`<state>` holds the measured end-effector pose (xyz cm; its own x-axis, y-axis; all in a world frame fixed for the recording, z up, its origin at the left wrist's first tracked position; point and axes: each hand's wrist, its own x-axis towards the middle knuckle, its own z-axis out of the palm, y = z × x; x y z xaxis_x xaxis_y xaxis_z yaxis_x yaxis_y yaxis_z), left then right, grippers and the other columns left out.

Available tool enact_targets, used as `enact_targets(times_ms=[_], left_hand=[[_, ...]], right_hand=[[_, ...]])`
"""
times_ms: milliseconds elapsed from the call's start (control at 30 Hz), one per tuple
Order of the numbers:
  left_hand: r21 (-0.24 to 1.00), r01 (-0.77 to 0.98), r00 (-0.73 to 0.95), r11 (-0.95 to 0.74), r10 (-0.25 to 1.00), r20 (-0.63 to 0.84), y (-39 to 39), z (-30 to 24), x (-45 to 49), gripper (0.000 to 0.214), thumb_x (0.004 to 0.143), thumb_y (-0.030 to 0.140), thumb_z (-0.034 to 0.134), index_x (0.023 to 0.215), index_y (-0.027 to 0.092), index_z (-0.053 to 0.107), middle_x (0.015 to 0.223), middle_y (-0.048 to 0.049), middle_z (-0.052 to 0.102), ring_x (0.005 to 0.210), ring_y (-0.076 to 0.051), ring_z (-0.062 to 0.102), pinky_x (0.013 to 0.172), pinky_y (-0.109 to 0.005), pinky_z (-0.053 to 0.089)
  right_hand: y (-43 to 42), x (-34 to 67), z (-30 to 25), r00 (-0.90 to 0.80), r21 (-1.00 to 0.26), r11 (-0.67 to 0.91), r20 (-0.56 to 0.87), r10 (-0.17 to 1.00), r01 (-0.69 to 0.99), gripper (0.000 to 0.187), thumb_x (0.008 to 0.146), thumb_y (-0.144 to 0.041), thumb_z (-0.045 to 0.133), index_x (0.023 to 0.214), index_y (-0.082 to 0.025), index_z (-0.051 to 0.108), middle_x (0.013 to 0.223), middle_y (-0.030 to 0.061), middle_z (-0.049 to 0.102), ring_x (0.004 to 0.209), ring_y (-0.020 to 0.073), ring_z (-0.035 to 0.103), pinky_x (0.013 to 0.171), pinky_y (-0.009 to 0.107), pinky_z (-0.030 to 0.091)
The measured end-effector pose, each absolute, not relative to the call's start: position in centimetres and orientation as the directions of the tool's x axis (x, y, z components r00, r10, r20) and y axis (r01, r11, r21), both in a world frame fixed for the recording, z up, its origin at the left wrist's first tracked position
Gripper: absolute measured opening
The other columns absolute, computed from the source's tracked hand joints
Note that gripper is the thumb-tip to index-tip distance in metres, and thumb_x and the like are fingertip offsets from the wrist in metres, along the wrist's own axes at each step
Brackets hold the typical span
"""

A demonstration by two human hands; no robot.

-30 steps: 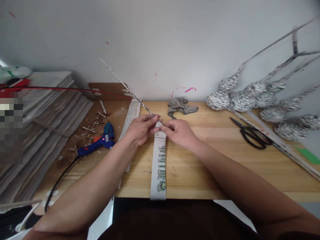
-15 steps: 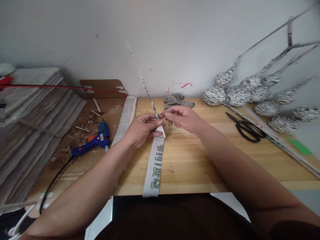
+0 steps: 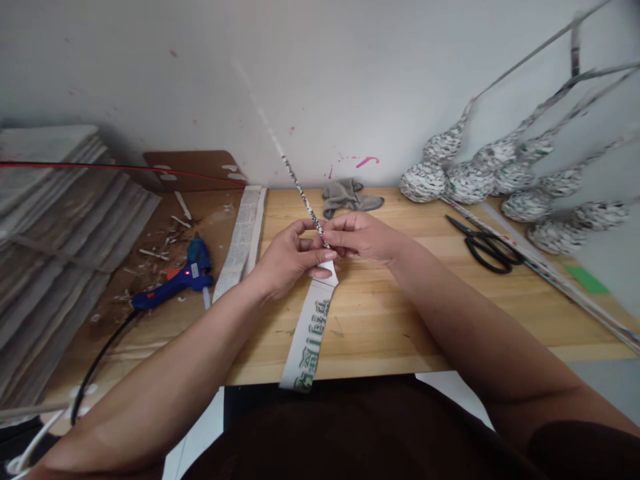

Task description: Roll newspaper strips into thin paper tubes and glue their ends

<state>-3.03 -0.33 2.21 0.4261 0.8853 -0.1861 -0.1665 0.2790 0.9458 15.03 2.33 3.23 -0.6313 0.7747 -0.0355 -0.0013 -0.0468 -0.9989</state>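
Observation:
A strip of printed newspaper point(image 3: 311, 333) with large green characters runs up from the table's front edge to my hands. Above them its upper part is a thin rolled paper tube point(image 3: 299, 187), slanting up and to the left, its far end blurred against the wall. My left hand point(image 3: 295, 257) pinches the folded paper at the tube's base between thumb and fingers. Close beside it, my right hand point(image 3: 357, 237) has its fingertips closed on the lower end of the tube. The fingers partly hide the spot where flat strip turns into tube.
At left, a blue glue gun point(image 3: 175, 280) with a lit red light lies on cardboard among paper scraps, near newspaper stacks point(image 3: 65, 253). A pile of paper strips point(image 3: 243, 233) is closer. Behind my hands sits a grey cloth point(image 3: 350, 198). Black scissors point(image 3: 487, 247) and woven paper gourds point(image 3: 470, 180) are at right.
My right hand's fingertips have come onto the tube from just beside it. The tube leans further left, and the strip's lower end has shifted slightly left. The whole view has moved a little.

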Motion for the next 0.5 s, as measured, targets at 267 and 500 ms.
enact_targets(times_ms=[267, 500], left_hand=[[0.943, -0.164, 0.327, 0.290, 0.918, -0.225, -0.58, 2.07, -2.85, 0.047, 0.063, 0.019, 0.085, 0.106, 0.016, 0.064, 0.080, -0.0054, 0.071, 0.074, -0.017, 0.069, 0.062, -0.027, 0.058], [0.942, -0.118, 0.303, 0.314, 0.915, -0.267, -0.68, 2.13, -2.62, 0.025, 0.057, 0.026, 0.088, 0.071, 0.012, 0.072, 0.078, -0.0048, 0.069, 0.068, -0.012, 0.063, 0.066, -0.026, 0.057]], right_hand=[[2.29, 14.41, 3.29, -0.490, -0.998, -0.047, -0.027, 0.872, -0.028, 0.027, 0.078, -0.039, 0.072, 0.077, -0.013, 0.066, 0.052, -0.0039, 0.055, 0.043, 0.0049, 0.041, 0.039, 0.019, 0.027], [2.60, 14.55, 2.62, -0.455, -1.000, 0.014, 0.018, 0.890, -0.012, 0.027, 0.076, -0.038, 0.074, 0.074, -0.013, 0.065, 0.056, -0.0030, 0.056, 0.047, 0.0049, 0.043, 0.042, 0.019, 0.030]])
